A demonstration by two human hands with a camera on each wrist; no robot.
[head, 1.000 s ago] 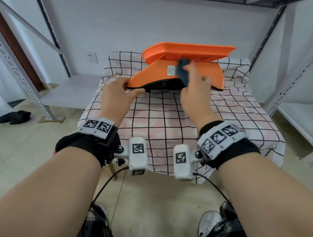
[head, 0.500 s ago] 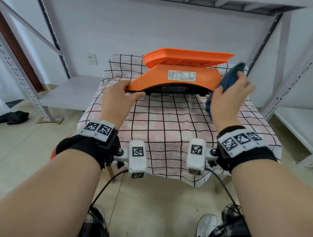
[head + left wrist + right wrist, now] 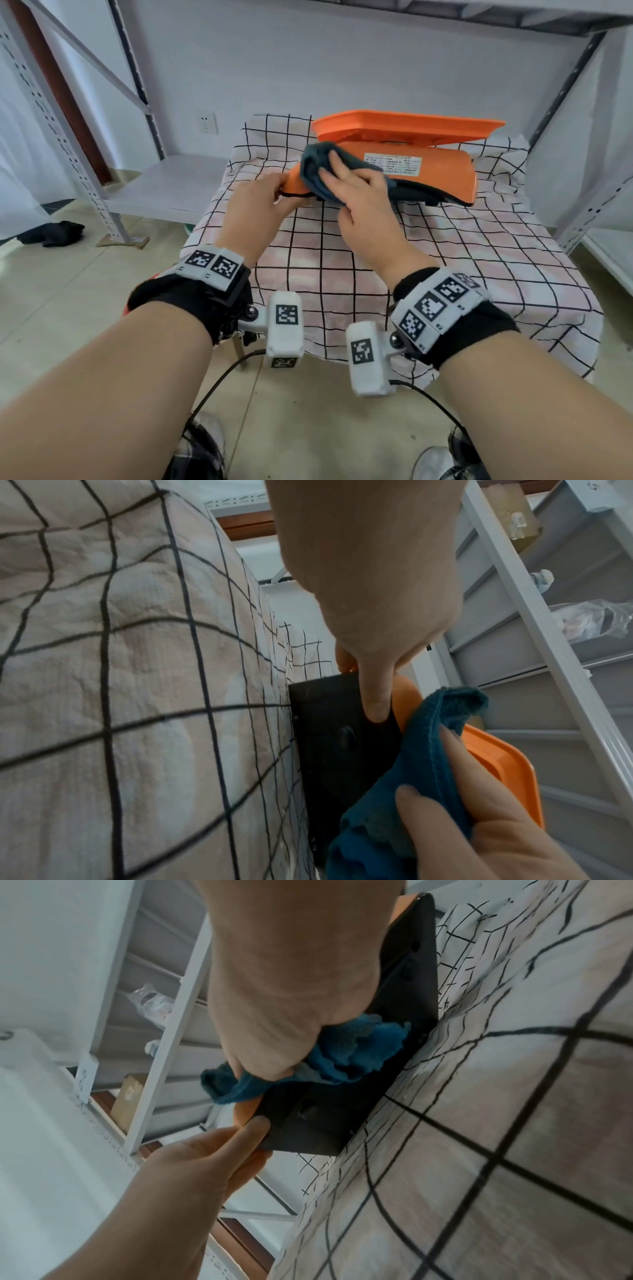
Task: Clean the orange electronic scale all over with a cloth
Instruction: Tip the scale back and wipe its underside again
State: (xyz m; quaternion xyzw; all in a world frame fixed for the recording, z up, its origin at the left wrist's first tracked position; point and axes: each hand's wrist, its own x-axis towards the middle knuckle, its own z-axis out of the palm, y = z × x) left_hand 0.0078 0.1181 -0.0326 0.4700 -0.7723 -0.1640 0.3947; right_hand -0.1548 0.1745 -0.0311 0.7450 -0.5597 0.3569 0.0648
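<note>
The orange electronic scale point(image 3: 435, 171) stands on the checked tablecloth point(image 3: 411, 260), its near edge tipped up so the black underside point(image 3: 342, 1110) shows. My left hand point(image 3: 282, 192) pinches the scale's near left corner, thumb point(image 3: 375, 704) on the black underside point(image 3: 329, 723). My right hand point(image 3: 342, 174) holds a bunched dark blue cloth point(image 3: 315, 161) and presses it against the left end of the scale body, just beside the left hand. The cloth point(image 3: 359, 1047) spills out on both sides under my palm. The orange weighing pan point(image 3: 404, 128) sits on top.
Grey metal shelving posts stand at the left point(image 3: 51, 120) and right point(image 3: 599, 192) of the table. A low grey shelf board point(image 3: 171, 185) lies to the left. A dark bundle point(image 3: 54, 233) lies on the floor. The wall is close behind the scale.
My right hand swung the cloth from the scale's middle out past its right end, then back to press on the left end. The left hand kept its grip on the corner.
</note>
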